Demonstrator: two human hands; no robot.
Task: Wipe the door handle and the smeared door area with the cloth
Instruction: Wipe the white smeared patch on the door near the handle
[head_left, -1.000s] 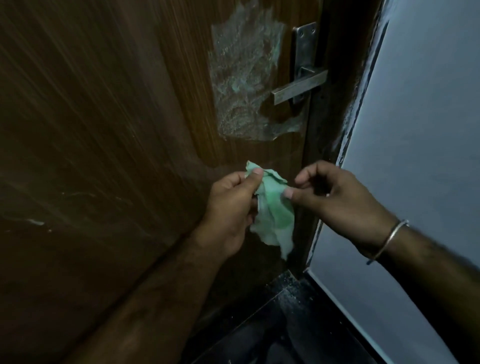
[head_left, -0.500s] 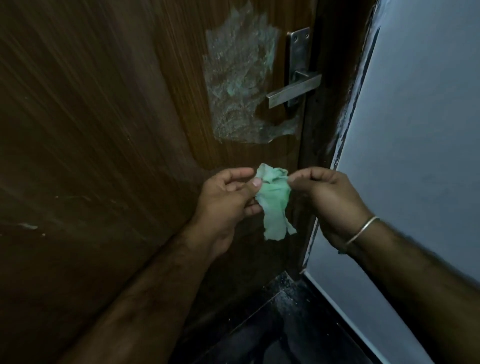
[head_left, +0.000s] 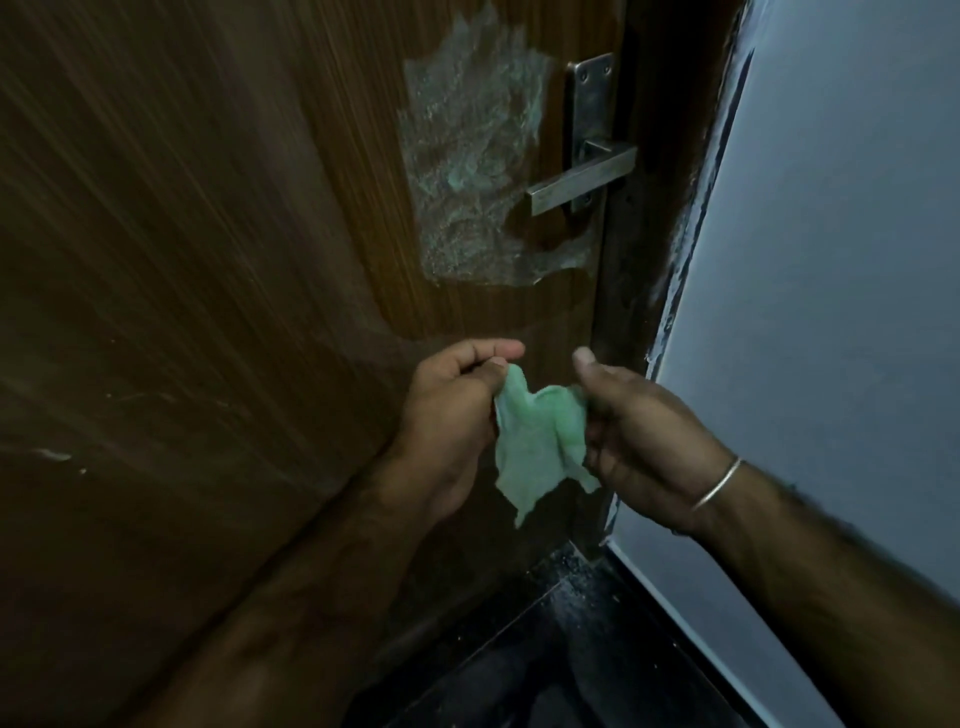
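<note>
A small green cloth (head_left: 537, 441) hangs between my two hands, well below the handle. My left hand (head_left: 447, 415) pinches its upper left corner with thumb and forefinger. My right hand (head_left: 639, 436) grips its right edge, with the thumb raised. On the dark wooden door (head_left: 208, 312) a metal lever handle (head_left: 579, 182) sticks out from its backplate (head_left: 589, 109). A pale, whitish smear (head_left: 467, 166) covers the wood left of and below the handle. Neither hand touches the door.
The dark door frame (head_left: 660, 208) runs down right of the handle. A pale grey wall (head_left: 841, 260) fills the right side. A dark floor (head_left: 571, 649) with some specks lies below. A metal bangle (head_left: 717, 483) is on my right wrist.
Both hands have kept working the cloth, spreading it out wider between them. They sit slightly lower than before. The view has shifted a little, so the handle appears lower in the picture.
</note>
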